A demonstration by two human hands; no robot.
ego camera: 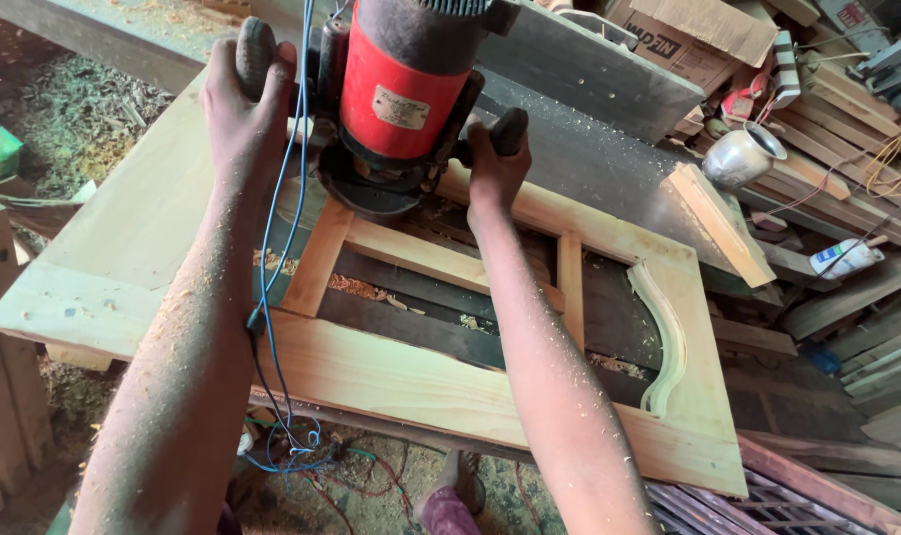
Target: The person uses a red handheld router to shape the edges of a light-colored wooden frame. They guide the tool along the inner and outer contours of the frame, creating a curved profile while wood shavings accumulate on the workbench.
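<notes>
Routing in hand: red router [403, 89] is gripped by both knobs, left hand [244, 94] at 9 o'clock, right hand [494, 159] at 3, on the door frame [391, 372]. Steady, even guidance along the rail edge is judged necessary.

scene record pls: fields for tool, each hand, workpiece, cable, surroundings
tool: red and black handheld router, base down on the wood
left hand: left hand, closed on the router's left black knob handle
right hand: right hand, closed on the right black knob handle
workpiece: pale wooden panel frame with a curved inner edge at right
cable: blue cable hanging past the left forearm
surroundings: silver metal pot, stacked timber, sawdust on both arms
</notes>
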